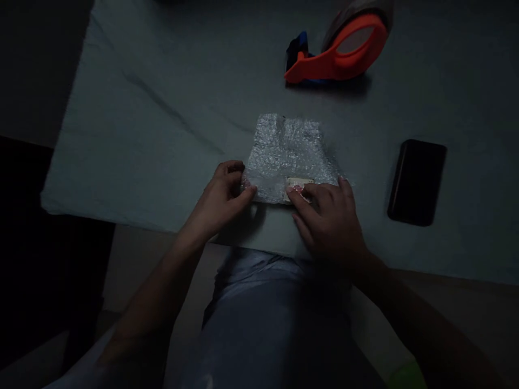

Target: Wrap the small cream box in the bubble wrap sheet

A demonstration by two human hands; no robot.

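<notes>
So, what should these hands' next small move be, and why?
Probably rolling the near edge of the clear, crinkled bubble wrap forward with the small, pale rectangular item: the item sits close to that edge, the right hand appears to touch it, the left hand is at the near-left corner, and most of the wrap spreads beyond them.

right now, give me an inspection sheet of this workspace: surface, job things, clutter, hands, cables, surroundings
Surface: pale, matte table with dark streaks; dimly lit
Job's things: clear, crinkled bubble-wrap sheet on the table; small cream rectangular item with reddish markings at its near edge, partly hidden
Clutter: orange-and-blue tape dispenser beyond the wrap; black, rounded-corner rectangular object, phone-like, to the right
Hands: left hand at the wrap's near left corner; right hand touching the cream item
Cables: nothing seen
Surroundings: very dark; bright green object, partly visible, bottom right
</notes>
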